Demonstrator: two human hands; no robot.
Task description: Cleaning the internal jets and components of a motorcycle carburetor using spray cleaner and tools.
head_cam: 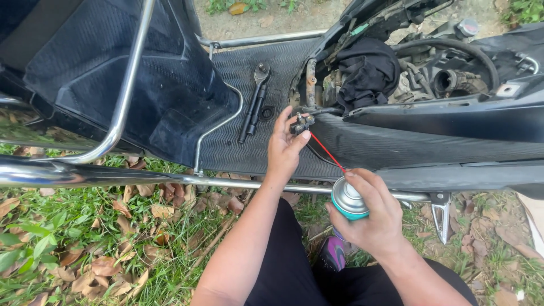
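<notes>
My left hand (283, 146) pinches a small dark metal part (301, 122) against the scooter's ribbed black floorboard (238, 141), fingers closed around it. Below and to the right, my right hand (371, 218) grips a spray can (347, 199) with a silver top and teal body, index finger on the nozzle. A thin red straw (326, 150) runs from the can up to the small part. A ratchet wrench (256, 99) lies on the floorboard just left of my left hand.
The scooter's open engine bay holds a black cloth (365, 71), hoses and a round intake (453, 82). A chrome guard rail (113, 175) crosses in front. Grass and dry leaves (102, 249) cover the ground. A foot peg (441, 212) hangs at right.
</notes>
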